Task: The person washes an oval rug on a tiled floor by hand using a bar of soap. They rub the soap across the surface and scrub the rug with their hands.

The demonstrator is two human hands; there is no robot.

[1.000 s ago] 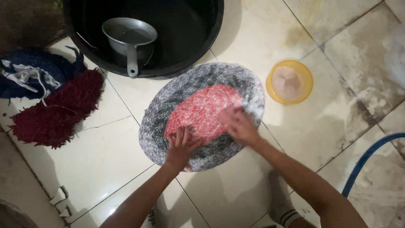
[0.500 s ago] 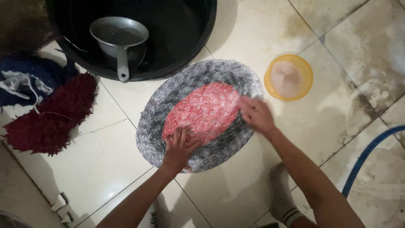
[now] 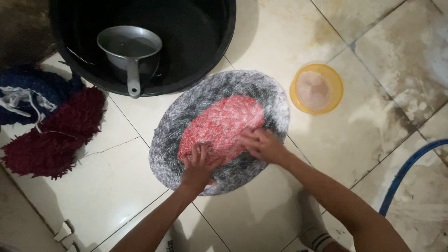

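Over at the far left, two shaggy mats lie bunched on the tiles: a dark blue mat [image 3: 28, 91] with a pale cord across it, and a maroon mat [image 3: 53, 140] overlapping its lower edge. Just beside them, up at the top, stands a big black tub [image 3: 205, 51], and inside it sits a grey metal dipper [image 3: 129, 46] whose handle pokes out over the tub's near rim.

In the middle of the tiled floor [image 3: 93, 205] lies the oval rug [image 3: 219, 128], grey around the edge with a red patch at its centre, its top end close to the tub's rim. The left hand [image 3: 198, 165] rests on the lower end of the red patch, fingers spread and pressed flat into the pile. The right hand [image 3: 262, 144] lies close by on the rug's near right part, fingers bent and bearing down on the pile; whether it pinches any of the fabric I cannot tell. Both forearms reach in from the bottom, and nothing lies between them and the rug.

Further right, apart from the rug, stands a small yellow bowl [image 3: 316, 88] with something pale inside. A blue hose [image 3: 406, 172] curves along the right edge, and a socked foot [image 3: 312, 224] shows under the right arm.
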